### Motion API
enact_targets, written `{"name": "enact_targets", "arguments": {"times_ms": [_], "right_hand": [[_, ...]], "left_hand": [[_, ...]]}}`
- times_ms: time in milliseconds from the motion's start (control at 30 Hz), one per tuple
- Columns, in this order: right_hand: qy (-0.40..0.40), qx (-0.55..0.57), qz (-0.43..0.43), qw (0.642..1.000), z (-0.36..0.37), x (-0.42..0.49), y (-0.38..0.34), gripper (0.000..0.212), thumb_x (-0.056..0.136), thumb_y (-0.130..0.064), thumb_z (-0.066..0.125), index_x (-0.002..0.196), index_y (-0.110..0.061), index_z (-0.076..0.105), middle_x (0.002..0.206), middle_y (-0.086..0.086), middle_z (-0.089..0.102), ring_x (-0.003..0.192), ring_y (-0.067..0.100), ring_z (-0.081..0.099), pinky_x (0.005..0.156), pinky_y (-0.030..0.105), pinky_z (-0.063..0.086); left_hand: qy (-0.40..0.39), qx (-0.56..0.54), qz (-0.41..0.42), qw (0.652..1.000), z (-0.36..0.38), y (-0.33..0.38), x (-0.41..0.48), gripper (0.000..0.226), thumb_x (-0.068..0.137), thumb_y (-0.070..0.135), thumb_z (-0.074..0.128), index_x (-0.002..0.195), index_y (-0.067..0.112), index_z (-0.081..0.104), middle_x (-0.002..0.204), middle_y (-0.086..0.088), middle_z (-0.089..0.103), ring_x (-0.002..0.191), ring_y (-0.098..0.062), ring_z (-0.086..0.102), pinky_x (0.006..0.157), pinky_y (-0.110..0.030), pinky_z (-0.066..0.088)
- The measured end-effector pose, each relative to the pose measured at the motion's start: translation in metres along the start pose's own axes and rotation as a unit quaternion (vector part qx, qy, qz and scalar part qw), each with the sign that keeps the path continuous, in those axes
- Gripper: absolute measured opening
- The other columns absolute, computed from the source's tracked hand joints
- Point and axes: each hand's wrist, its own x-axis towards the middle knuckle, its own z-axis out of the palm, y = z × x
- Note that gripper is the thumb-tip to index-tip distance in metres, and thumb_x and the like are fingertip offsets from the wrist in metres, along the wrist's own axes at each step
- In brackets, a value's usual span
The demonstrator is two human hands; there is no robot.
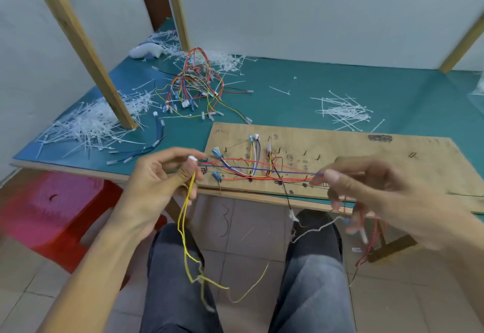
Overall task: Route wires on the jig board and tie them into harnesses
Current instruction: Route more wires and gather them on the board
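A plywood jig board [340, 146] lies at the table's near edge with red, blue, yellow and white wires [251, 171] routed between its pegs. My left hand [162, 175] pinches a white connector [192, 159] off the board's left end, and yellow wires [187, 214] hang from it down past my knees. My right hand [372, 188] is blurred; its thumb and finger pinch the end of a blue wire [288, 172] stretched along the board, and red wires [372, 235] dangle from its lower fingers.
A tangle of finished harnesses [193, 89] sits mid-table on the green mat [288, 91]. Piles of white cable ties lie at left [89, 125], back [222, 60] and right [343, 111]. Wooden frame posts [86, 52] stand left. A red stool [52, 212] is below left.
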Motion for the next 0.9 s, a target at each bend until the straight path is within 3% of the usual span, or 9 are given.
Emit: {"name": "enact_targets", "arguments": {"times_ms": [100,167,267,433,533,633,767,900], "right_hand": [[0.035,-0.108,0.048,0.992,0.035,0.004,0.014,0.031,0.097,-0.055,0.059,0.092,-0.032,0.078,0.073,0.0,0.073,0.063,0.014,0.073,0.059,0.033,0.063],[0.06,-0.199,0.033,0.977,0.054,0.01,0.027,0.034,0.102,-0.051,0.055,0.087,-0.027,0.074,0.067,-0.006,0.071,0.062,0.011,0.071,0.067,0.043,0.061],[0.074,-0.244,0.044,0.966,0.071,0.019,0.041,0.025,0.103,-0.048,0.055,0.084,-0.036,0.067,0.067,-0.009,0.07,0.069,0.012,0.068,0.073,0.046,0.059],[0.026,-0.147,0.06,0.987,0.095,0.026,0.048,0.021,0.105,-0.032,0.059,0.085,-0.03,0.065,0.068,-0.01,0.075,0.06,0.011,0.073,0.072,0.043,0.06],[0.02,-0.133,0.074,0.988,0.1,0.03,0.05,0.015,0.104,-0.035,0.06,0.091,-0.03,0.062,0.073,-0.013,0.077,0.06,0.011,0.073,0.074,0.041,0.059],[0.028,-0.086,0.081,0.993,0.103,0.033,0.053,0.018,0.106,-0.037,0.058,0.09,-0.032,0.058,0.07,-0.007,0.077,0.057,0.015,0.074,0.067,0.034,0.057],[0.049,-0.08,0.082,0.992,0.104,0.038,0.055,0.022,0.108,-0.037,0.056,0.088,-0.028,0.057,0.069,-0.006,0.077,0.06,0.014,0.075,0.071,0.038,0.06],[0.088,-0.073,0.061,0.992,0.105,0.039,0.057,0.024,0.107,-0.031,0.058,0.085,-0.023,0.058,0.062,0.001,0.072,0.052,0.02,0.072,0.051,0.031,0.056]], "left_hand": [[0.045,0.021,-0.034,0.998,-0.011,-0.007,0.02,0.019,0.094,0.025,0.074,0.108,0.014,0.076,0.088,-0.019,0.077,0.05,-0.022,0.062,0.045,-0.028,0.054],[0.061,0.048,-0.063,0.995,-0.013,-0.017,0.029,0.02,0.093,0.025,0.073,0.105,0.009,0.073,0.09,-0.02,0.078,0.05,-0.019,0.064,0.045,-0.028,0.055],[0.08,0.083,-0.091,0.989,-0.011,-0.033,0.037,0.008,0.098,0.016,0.072,0.101,0.009,0.073,0.089,-0.012,0.08,0.057,-0.016,0.068,0.046,-0.029,0.057],[0.137,0.09,-0.12,0.979,0.001,-0.048,0.044,0.008,0.091,0.01,0.081,0.085,0.015,0.082,0.071,0.0,0.073,0.059,-0.01,0.066,0.049,-0.027,0.059],[0.159,0.079,-0.131,0.975,0.006,-0.051,0.045,0.002,0.088,0.013,0.085,0.09,0.013,0.084,0.07,-0.003,0.075,0.057,-0.012,0.067,0.05,-0.026,0.058],[0.177,0.098,-0.13,0.971,0.006,-0.052,0.048,0.004,0.087,0.015,0.086,0.09,0.014,0.084,0.071,-0.005,0.076,0.056,-0.014,0.068,0.05,-0.026,0.057],[0.186,0.171,-0.11,0.961,0.007,-0.054,0.05,0.005,0.086,0.023,0.088,0.083,0.024,0.084,0.07,0.001,0.077,0.049,-0.013,0.066,0.047,-0.025,0.054],[0.212,0.208,-0.105,0.949,0.009,-0.056,0.051,0.007,0.083,0.03,0.09,0.079,0.03,0.084,0.072,0.009,0.078,0.056,-0.009,0.065,0.047,-0.027,0.047]]}}
